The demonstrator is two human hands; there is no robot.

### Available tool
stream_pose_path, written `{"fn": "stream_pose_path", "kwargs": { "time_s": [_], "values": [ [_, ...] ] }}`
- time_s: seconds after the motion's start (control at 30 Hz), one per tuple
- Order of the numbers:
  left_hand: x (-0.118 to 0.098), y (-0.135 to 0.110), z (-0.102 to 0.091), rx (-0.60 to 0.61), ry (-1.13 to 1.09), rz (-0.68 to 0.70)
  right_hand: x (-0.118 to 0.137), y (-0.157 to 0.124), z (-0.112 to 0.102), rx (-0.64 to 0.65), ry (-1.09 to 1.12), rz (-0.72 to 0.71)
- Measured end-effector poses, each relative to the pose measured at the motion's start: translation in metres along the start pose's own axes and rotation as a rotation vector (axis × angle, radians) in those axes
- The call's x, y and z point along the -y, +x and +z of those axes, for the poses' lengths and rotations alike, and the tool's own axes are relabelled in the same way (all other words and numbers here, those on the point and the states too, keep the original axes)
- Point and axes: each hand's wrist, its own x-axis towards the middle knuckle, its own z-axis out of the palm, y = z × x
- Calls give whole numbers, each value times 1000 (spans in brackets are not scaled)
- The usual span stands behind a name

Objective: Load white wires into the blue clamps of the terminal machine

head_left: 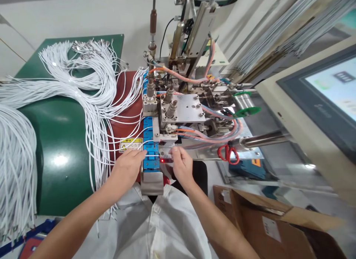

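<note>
A thin white cable (152, 155) lies across a blue fixture block (151, 163) at the near end of the machine's row of blue blocks. My left hand (128, 169) is closed on this cable just left of the block, beside a yellow warning label (131, 144). Right of the block, my right hand (182, 165) is closed in a pinch level with the cable. What its fingertips hold, if anything, is too small to make out. A small red light glows between my hands. Other white cables run from the blue blocks to the left.
Bundles of white cables (94, 103) cover much of the green table (62, 140). The machine (183, 107) stands ahead, with a wire spool (246, 105) and red-handled scissors (228, 153). A screen (328, 88) juts in at right above a cardboard box (267, 229).
</note>
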Motion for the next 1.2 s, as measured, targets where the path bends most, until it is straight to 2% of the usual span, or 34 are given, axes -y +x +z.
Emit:
{"fn": "stream_pose_path", "kwargs": {
  "time_s": [0.07,0.17,0.2,0.33,0.43,0.53,0.67,0.77,0.87,1.0,1.2],
  "values": [
    [6,-5,-5,-12,-9,30,4,0,-7,-46,76,-31],
    [13,-16,-26,40,-20,106,8,-3,-17,-72,158,-56],
    [15,-20,-35,85,-26,133,10,-4,-20,-72,179,-53],
    [20,-39,-61,417,-63,170,13,-9,-24,-52,228,-35],
    [21,-49,-62,507,-4,148,14,-10,-24,-33,241,-41],
    [20,-49,-57,489,37,186,15,-11,-24,-23,249,-47],
    [9,-32,-53,452,-145,263,15,-16,-24,7,266,-52],
    [-2,-17,-47,276,-286,137,16,-25,-23,58,279,-82],
    [-9,-9,-38,139,-298,18,20,-35,-23,172,280,-172],
    [-9,-7,-31,163,-319,9,28,-40,-23,269,204,-324],
    [-21,-9,-19,120,-442,-25,41,-33,-15,197,83,-388]
  ]
}}
